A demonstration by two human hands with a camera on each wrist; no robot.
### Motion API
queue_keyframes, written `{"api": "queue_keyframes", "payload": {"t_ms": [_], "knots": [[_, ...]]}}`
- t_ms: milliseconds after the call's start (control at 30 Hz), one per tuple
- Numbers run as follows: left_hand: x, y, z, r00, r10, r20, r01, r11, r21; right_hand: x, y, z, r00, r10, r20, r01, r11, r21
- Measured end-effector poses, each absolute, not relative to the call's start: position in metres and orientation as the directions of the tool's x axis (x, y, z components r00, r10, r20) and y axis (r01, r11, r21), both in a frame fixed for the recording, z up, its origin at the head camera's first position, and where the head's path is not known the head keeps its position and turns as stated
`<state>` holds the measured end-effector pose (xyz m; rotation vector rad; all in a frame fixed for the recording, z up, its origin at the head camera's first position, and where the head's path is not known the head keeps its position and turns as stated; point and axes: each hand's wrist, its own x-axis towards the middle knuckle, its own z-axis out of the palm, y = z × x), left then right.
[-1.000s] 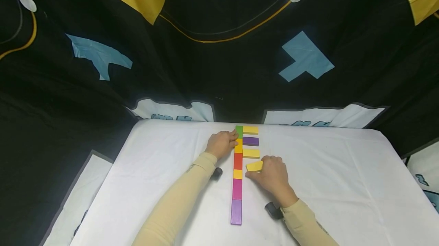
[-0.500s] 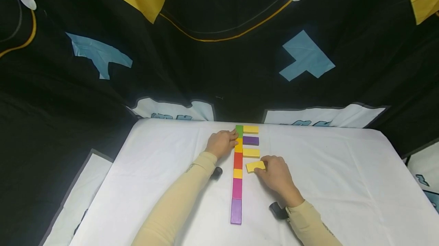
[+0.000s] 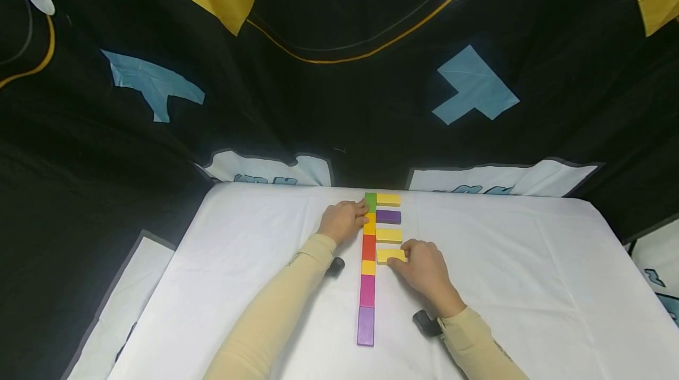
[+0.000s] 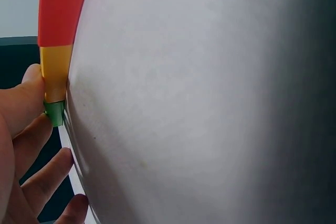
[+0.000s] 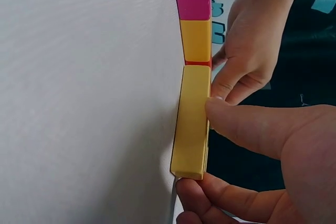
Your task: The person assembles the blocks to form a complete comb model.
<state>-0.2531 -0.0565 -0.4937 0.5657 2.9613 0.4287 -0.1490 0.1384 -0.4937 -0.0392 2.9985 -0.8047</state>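
A straight column of blocks runs toward me: green (image 3: 370,201), orange (image 3: 369,225), red (image 3: 368,247), a second orange (image 3: 368,267), magenta (image 3: 367,291) and lilac (image 3: 365,326). My left hand (image 3: 342,222) lies along the column's left side, its fairly straight fingers touching the green and far orange blocks. My right hand (image 3: 426,269) pinches a yellow block (image 5: 191,121) between thumb and fingers; this block lies crosswise, its left end at the column beside the red and near orange blocks. Beyond it, two more yellow blocks (image 3: 389,235) and a dark purple block (image 3: 388,217) stick out rightward from the column.
Everything lies on a white-covered table (image 3: 509,286). A black patterned curtain (image 3: 339,126) hangs behind its far edge. Dark wrist devices (image 3: 427,324) sit at both wrists, close above the cloth.
My right hand has slid the pinched yellow block left against the column and straightened it from its tilt; its grip shifted along the block meanwhile. My left hand has stayed in place.
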Motion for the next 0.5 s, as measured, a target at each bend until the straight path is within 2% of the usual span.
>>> {"api": "queue_keyframes", "payload": {"t_ms": [500], "knots": [[-0.2532,-0.0561,-0.4937,-0.924,0.38,-0.039,0.354,0.891,0.283,-0.1499,0.1359,-0.4917,-0.998,-0.002,-0.059,0.028,0.862,-0.506]]}}
